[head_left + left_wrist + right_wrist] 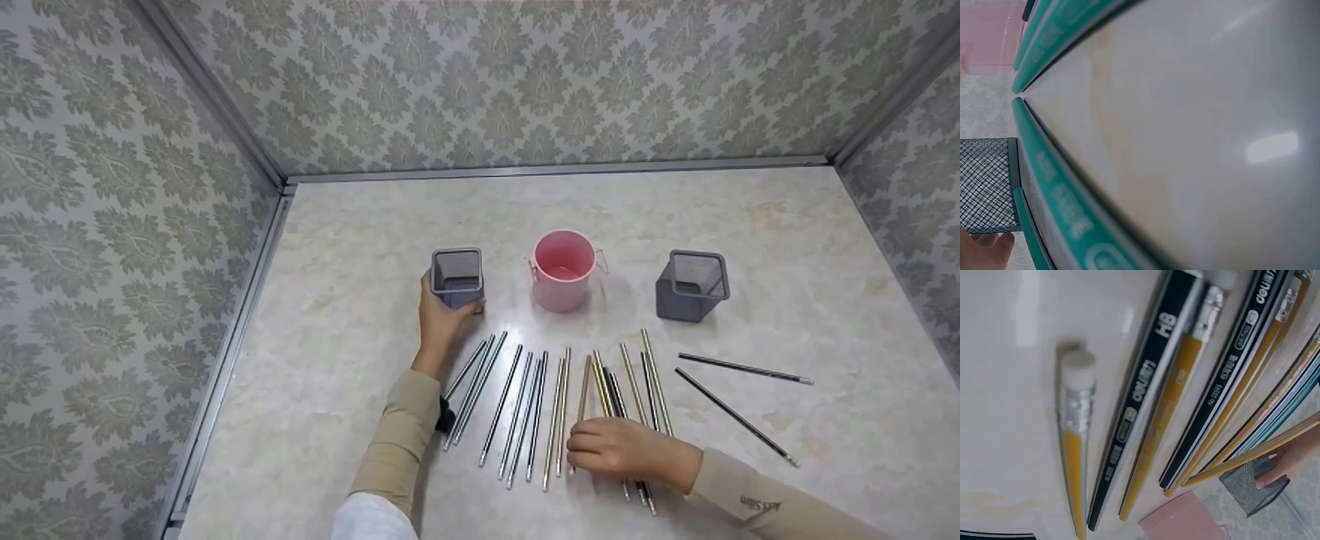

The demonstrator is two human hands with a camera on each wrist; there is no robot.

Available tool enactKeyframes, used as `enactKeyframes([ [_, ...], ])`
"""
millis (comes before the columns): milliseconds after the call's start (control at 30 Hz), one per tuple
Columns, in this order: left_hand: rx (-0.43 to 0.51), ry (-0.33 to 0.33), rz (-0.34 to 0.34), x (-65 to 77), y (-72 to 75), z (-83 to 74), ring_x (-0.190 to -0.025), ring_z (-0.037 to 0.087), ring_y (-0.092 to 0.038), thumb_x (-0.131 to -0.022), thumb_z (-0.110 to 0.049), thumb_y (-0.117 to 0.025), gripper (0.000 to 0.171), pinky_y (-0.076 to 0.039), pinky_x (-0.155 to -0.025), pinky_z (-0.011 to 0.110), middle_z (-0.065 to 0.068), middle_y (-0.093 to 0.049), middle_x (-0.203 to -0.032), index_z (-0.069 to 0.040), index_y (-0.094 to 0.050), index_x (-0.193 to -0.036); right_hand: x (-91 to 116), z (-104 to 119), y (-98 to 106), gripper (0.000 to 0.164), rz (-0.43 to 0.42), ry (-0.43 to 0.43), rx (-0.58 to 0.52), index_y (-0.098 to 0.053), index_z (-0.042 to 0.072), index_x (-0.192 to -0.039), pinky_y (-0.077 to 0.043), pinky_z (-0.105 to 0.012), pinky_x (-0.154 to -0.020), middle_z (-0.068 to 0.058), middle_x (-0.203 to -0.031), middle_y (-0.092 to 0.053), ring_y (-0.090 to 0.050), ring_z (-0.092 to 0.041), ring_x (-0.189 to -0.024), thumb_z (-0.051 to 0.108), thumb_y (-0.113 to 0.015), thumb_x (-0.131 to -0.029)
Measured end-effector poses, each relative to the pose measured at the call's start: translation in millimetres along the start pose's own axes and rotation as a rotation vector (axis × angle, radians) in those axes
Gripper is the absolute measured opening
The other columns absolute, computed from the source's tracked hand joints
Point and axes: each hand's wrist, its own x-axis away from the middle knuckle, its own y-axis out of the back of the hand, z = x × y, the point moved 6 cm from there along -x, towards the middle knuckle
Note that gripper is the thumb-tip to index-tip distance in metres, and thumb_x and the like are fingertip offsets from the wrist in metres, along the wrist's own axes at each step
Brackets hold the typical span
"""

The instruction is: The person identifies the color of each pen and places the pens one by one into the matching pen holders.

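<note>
My left hand [442,319] grips the near-left mesh pen holder [457,296], thumb on one side and fingers round the other. The left wrist view shows the holder's dark mesh wall [985,183] with fingertips at its edge. Over the row of pencils, my right hand [619,450] is bent down and pinches a yellow pencil [584,386]; the hand hides part of it. In the right wrist view this pencil [1252,454] slants across the others. Black pencils [1140,382] and yellow pencils [1162,416] lie beneath that wrist, and green pencils [474,390] lie near the left forearm.
A pink cup [562,289] with side handles stands between the left holder and a second mesh pen holder [690,292] on the right. Two black pencils [739,416] lie apart at the right. Patterned walls [510,90] enclose the table's back and sides.
</note>
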Motion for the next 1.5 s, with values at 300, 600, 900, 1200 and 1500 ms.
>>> enactKeyframes([
  [300,-0.021,0.010,0.002,1.2,0.4,-0.4,-0.122,0.031,-0.050,-0.063,-0.016,-0.088,0.095,-0.039,-0.105,0.043,0.016,-0.051,-0.134,-0.005,-0.034,-0.141,-8.4,-5.2,15.6,0.024,-0.116,-0.036,-0.051,-0.067,0.005,-0.087,-0.055,-0.025,-0.081,-0.005,-0.089,-0.067,-0.064,-0.018,-0.081,0.000,-0.045,-0.092],
  [600,-0.037,0.006,0.005,2.8,1.5,-2.5,-0.121,0.031,-0.050,-0.064,-0.019,-0.088,0.096,-0.040,-0.104,0.043,0.016,-0.050,-0.134,-0.006,-0.033,-0.141,-20.5,-11.9,34.4,0.023,-0.243,-0.071,-0.094,-0.069,0.001,-0.085,-0.055,-0.024,-0.080,-0.008,-0.087,-0.069,-0.065,-0.020,-0.079,0.000,-0.048,-0.093],
  [900,-0.006,-0.005,-0.005,1.8,1.0,-1.1,-0.122,0.029,-0.051,-0.062,-0.016,-0.088,0.096,-0.040,-0.105,0.041,0.015,-0.052,-0.135,-0.005,-0.034,-0.141,-34.4,-19.5,54.2,0.021,-0.432,-0.077,-0.088,-0.068,-0.003,-0.081,-0.057,-0.026,-0.073,-0.012,-0.082,-0.069,-0.066,-0.024,-0.073,0.000,-0.052,-0.094],
  [1200,-0.004,-0.001,-0.003,1.9,1.4,1.3,-0.123,0.030,-0.049,-0.063,-0.016,-0.088,0.096,-0.039,-0.106,0.042,0.016,-0.051,-0.136,-0.005,-0.034,-0.141,-47.6,-29.6,66.5,0.019,-0.526,-0.062,-0.121,-0.066,-0.006,-0.080,-0.056,-0.027,-0.072,-0.015,-0.080,-0.067,-0.064,-0.026,-0.071,-0.001,-0.054,-0.093],
  [1500,-0.019,-0.005,0.012,2.0,1.2,-1.7,-0.122,0.031,-0.050,-0.064,-0.017,-0.088,0.095,-0.039,-0.106,0.042,0.018,-0.050,-0.135,-0.004,-0.033,-0.141,-56.4,-36.2,67.4,0.017,-0.570,-0.077,-0.131,-0.066,-0.009,-0.080,-0.056,-0.030,-0.069,-0.017,-0.077,-0.066,-0.064,-0.028,-0.069,-0.003,-0.055,-0.092],
])
